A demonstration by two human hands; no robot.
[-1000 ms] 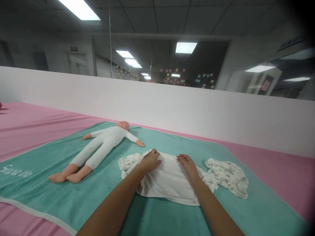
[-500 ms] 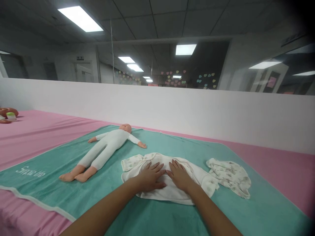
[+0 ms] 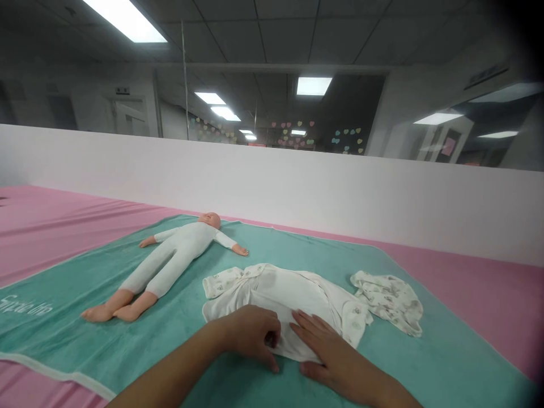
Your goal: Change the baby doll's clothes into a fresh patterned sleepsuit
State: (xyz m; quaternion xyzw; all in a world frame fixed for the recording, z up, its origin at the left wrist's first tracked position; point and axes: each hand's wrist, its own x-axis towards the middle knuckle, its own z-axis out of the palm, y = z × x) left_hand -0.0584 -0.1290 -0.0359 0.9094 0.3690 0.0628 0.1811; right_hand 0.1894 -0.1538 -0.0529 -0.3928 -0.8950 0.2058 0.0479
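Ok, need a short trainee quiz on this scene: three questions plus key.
1. True or false: the baby doll lies face up on the teal towel.
2. How does the right hand meet the white baby garment? A: fingers spread flat on it. B: clenched in a fist around it. C: lifted clear of it.
3. Fill in: in this view, the crumpled printed baby garment lies to the ___ of the white baby garment.

Key: 1 true; 2 A; 3 right.
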